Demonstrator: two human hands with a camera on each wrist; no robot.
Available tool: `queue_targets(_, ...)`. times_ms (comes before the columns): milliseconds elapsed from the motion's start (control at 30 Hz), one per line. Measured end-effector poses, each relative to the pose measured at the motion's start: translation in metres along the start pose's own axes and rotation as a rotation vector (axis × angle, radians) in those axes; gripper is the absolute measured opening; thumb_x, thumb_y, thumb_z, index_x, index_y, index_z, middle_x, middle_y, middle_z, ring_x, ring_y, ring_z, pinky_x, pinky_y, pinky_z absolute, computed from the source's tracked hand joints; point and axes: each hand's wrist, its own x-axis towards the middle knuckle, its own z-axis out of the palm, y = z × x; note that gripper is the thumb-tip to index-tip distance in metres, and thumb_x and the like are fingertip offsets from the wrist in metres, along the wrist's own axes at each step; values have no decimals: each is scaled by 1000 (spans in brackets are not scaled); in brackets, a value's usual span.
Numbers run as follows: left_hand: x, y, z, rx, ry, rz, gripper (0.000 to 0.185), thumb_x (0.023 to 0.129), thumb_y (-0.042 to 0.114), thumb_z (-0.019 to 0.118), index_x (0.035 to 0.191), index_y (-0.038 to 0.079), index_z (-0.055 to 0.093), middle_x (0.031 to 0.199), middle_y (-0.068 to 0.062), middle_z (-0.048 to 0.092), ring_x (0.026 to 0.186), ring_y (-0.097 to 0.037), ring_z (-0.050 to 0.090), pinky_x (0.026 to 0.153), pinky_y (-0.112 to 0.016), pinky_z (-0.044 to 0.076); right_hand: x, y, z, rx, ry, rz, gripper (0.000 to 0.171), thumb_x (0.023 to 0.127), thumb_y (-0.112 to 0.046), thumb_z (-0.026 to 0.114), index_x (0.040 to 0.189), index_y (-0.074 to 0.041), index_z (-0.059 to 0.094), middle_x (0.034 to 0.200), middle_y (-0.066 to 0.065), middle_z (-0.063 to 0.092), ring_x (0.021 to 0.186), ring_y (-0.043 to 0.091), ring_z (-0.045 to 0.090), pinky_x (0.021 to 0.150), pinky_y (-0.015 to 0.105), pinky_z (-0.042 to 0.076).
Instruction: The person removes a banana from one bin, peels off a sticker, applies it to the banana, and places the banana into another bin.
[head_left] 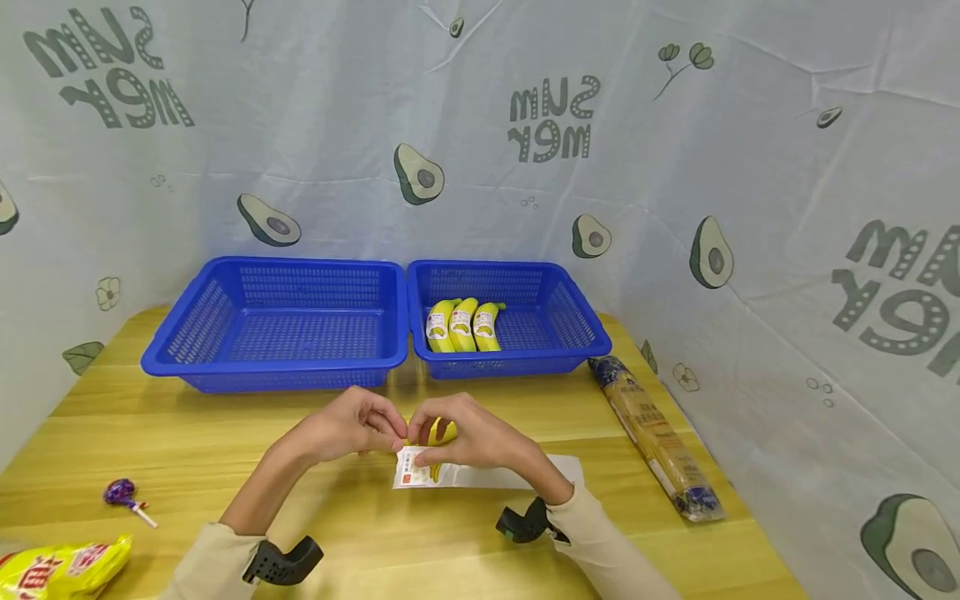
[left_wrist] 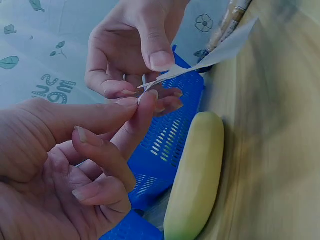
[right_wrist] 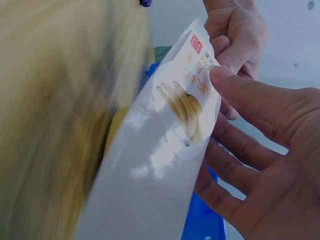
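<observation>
A white backing strip [head_left: 487, 477] bearing a banana-printed sticker [right_wrist: 182, 112] is held between both hands above the table. My left hand [head_left: 352, 427] pinches the strip's end corner between thumb and index finger. Close beside it, my right hand [head_left: 472, 435] pinches the same end with its thumb on the printed face. Whether the sticker's edge has lifted from its backing, I cannot tell. A yellow banana [left_wrist: 195, 175] lies on the table behind the strip, partly hidden by the right hand in the head view.
Two blue baskets [head_left: 273, 364] [head_left: 517, 364] stand side by side at the back; the right one holds three labelled bananas [head_left: 462, 325]. A long wrapped package [head_left: 656, 437] lies right. A lollipop [head_left: 120, 492] and a yellow packet [head_left: 63, 571] are at left.
</observation>
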Motion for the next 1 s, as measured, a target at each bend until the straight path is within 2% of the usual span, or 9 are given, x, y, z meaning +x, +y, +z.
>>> queue_targets(167, 1, 3, -6, -4, 3, -17, 14, 92, -1, 78, 103, -7, 73, 89, -9, 78, 70, -12, 59, 58, -22, 42, 4, 0, -6, 19, -15, -31, 21, 91, -5, 87, 106, -5, 72, 95, 4, 75, 85, 0, 66, 79, 25, 63)
queue_targets(433, 3, 4, -10, -32, 2, -41, 15, 94, 1, 78, 105, -6, 71, 89, -9, 78, 72, -14, 59, 60, -24, 44, 7, 3, -11, 64, -34, -45, 18, 93, -3, 84, 107, -4, 71, 92, 4, 74, 79, 0, 65, 79, 25, 63)
queue_targets(667, 3, 0, -11, -80, -44, -35, 18, 95, 0, 76, 110, -8, 69, 87, -8, 76, 69, -12, 54, 60, -23, 39, 5, 4, -11, 84, -66, -38, 17, 96, -4, 81, 113, -5, 75, 88, 1, 72, 78, 2, 62, 79, 25, 63)
queue_targets(1000, 5, -3, -10, -79, -52, -37, 21, 95, 1, 77, 112, -8, 68, 84, -2, 76, 69, -11, 54, 60, -22, 40, 4, 7, -10, 74, -70, -57, 10, 97, -6, 80, 107, -7, 76, 90, 0, 73, 78, 2, 61, 78, 24, 61)
